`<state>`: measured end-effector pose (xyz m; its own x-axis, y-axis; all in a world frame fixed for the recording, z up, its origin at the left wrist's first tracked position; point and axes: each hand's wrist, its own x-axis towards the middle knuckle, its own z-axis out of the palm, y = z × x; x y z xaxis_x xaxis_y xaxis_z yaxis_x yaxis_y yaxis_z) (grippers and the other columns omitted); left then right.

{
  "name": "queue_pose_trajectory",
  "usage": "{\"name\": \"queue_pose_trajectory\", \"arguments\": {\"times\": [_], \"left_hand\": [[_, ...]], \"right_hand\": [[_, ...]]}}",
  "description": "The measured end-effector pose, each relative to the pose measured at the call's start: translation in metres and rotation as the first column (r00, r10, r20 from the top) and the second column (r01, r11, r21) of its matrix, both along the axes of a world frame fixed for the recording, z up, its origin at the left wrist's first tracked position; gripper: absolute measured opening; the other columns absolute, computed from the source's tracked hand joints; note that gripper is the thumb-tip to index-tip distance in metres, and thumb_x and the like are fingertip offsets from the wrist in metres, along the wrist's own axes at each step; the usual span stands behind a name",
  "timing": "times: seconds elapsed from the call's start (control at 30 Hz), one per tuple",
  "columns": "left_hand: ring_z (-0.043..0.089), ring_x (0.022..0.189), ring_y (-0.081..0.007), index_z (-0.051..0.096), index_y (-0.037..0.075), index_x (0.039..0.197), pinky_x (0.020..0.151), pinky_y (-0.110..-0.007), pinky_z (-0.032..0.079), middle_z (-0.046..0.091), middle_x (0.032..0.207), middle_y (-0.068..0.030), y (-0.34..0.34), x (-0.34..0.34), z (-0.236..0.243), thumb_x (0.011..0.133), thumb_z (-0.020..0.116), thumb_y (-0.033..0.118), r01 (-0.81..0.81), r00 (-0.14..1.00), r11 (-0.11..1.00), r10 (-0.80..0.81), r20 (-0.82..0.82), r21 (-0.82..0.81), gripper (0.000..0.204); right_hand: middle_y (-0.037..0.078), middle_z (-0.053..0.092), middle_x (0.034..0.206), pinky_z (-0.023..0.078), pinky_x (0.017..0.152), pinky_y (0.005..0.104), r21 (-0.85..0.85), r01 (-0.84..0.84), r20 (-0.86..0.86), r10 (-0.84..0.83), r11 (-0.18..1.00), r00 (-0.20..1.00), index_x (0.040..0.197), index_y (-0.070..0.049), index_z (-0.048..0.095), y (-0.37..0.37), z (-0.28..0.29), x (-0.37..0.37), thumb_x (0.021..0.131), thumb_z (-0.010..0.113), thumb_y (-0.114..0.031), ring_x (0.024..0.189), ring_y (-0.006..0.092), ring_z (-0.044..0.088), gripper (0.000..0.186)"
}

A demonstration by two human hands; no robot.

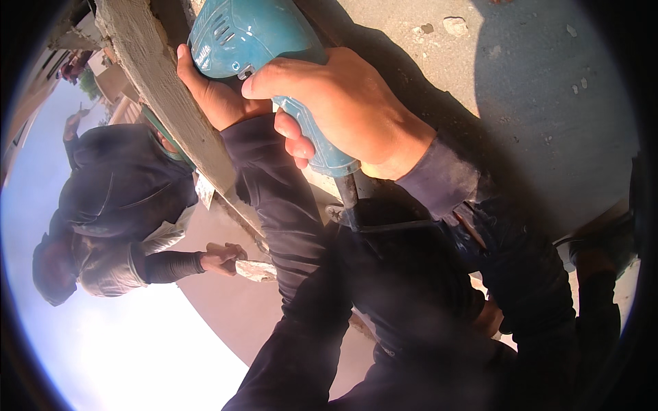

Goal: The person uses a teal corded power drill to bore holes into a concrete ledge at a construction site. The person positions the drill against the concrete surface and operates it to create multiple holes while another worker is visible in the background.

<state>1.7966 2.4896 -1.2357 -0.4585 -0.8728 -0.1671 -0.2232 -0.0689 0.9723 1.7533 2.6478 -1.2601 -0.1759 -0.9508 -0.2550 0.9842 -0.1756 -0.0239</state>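
A teal corded power tool with vent slots spans the top middle; its working end is out of the picture. My right hand is wrapped around its handle, the thumb near a small dark switch. From the handle's end a dark cord runs down towards my dark clothing. Under the tool's body my left hand holds it from below, partly hidden by the tool and my right hand. A rough grey beam slants just beside my left fingers.
At the left, another person in dark clothes and a cap grips a whitish, flat-looking piece. Sunlit concrete with loose chips lies at the upper right, partly shadowed. A dark shoe shows below the handle.
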Motion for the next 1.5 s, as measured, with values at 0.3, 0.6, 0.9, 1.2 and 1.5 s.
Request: {"name": "queue_pose_trajectory", "arguments": {"times": [0.3,0.6,0.9,1.2,1.5], "left_hand": [[0.061,0.093,-0.0229,0.058,0.006,0.109,0.083,-0.037,0.049,0.063,0.103,-0.007,0.005,-0.007,0.001,0.091,0.045,0.045,0.033,0.994,0.973,-0.007,0.113,-0.229,0.045],[0.055,0.106,-0.0255,0.04,0.011,0.127,0.09,-0.039,0.047,0.049,0.124,-0.0112,0.014,0.0,0.006,0.092,0.047,0.026,-0.152,0.986,0.988,0.154,0.056,-0.04,0.039],[0.056,0.107,-0.0239,0.048,0.015,0.124,0.091,-0.038,0.046,0.057,0.119,-0.0063,0.004,0.014,0.004,0.092,0.048,0.039,-0.109,0.994,0.994,0.108,0.036,0.022,0.04],[0.057,0.104,-0.025,0.055,0.009,0.113,0.089,-0.04,0.045,0.061,0.114,-0.0086,0.003,0.016,0.003,0.089,0.049,0.044,-0.098,0.994,0.994,0.096,0.052,0.041,0.043],[0.059,0.099,-0.0249,0.057,0.009,0.112,0.09,-0.04,0.045,0.062,0.111,-0.0076,-0.013,0.019,-0.001,0.086,0.051,0.048,-0.026,0.998,0.999,0.024,0.061,0.041,0.047]], "right_hand": [[0.006,0.051,0.057,0.044,0.045,0.0313,0.018,-0.04,0.011,0.04,0.999,0.999,0.067,0.0,0.057,-0.005,0.002,-0.004,0.079,0.061,-0.02,0.044,0.0145,0.051,0.024],[0.005,0.051,0.057,0.043,0.045,0.0287,0.047,-0.114,-0.011,0.114,0.992,0.993,0.078,0.002,0.06,-0.015,-0.001,0.005,0.081,0.062,-0.024,0.044,0.0129,0.049,0.026],[0.008,0.052,0.055,0.043,0.045,0.0311,0.012,-0.085,-0.036,0.086,0.996,0.996,0.07,0.004,0.059,-0.012,-0.006,0.012,0.08,0.063,-0.025,0.045,0.0152,0.051,0.031],[0.008,0.052,0.054,0.043,0.044,0.0319,0.008,-0.063,-0.074,0.064,0.998,0.995,0.067,0.003,0.06,-0.008,-0.008,0.013,0.081,0.063,-0.025,0.044,0.0153,0.051,0.031],[0.008,0.052,0.053,0.043,0.044,0.0323,0.029,-0.017,-0.124,0.02,0.999,0.992,0.06,0.002,0.058,-0.013,-0.008,0.018,0.081,0.062,-0.026,0.045,0.0158,0.051,0.035]]}}
